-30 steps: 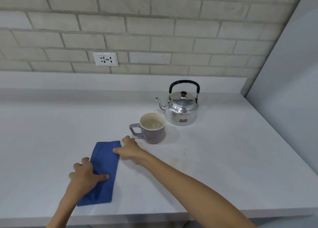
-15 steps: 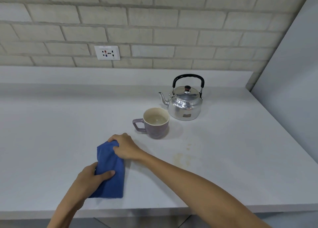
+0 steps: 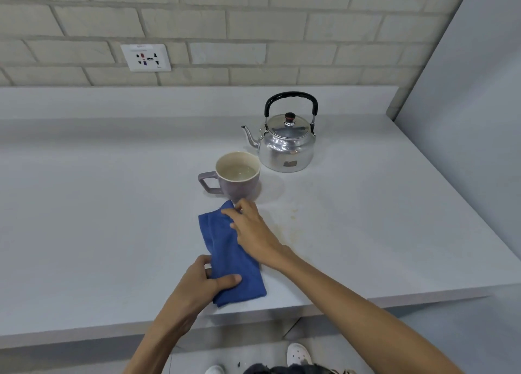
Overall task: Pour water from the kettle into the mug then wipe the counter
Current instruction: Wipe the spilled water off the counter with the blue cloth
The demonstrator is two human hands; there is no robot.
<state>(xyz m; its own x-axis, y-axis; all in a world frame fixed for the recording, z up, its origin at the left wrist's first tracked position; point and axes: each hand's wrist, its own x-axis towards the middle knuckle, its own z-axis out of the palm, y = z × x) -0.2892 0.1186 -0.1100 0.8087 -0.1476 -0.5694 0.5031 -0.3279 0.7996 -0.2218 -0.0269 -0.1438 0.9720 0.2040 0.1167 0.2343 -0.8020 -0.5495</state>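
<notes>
Fingers of my left hand [image 3: 203, 286] and right hand [image 3: 251, 229] pinch the blue cloth [image 3: 231, 256] at frame centre on the grey counter [image 3: 84, 218], faintly stained; the label on the kettle [image 3: 287, 145] is unreadable to me.

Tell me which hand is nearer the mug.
Right. The right hand pinches the far end of the cloth just in front of the mug. The left hand grips the cloth's near end by the counter edge, farther away.
</notes>
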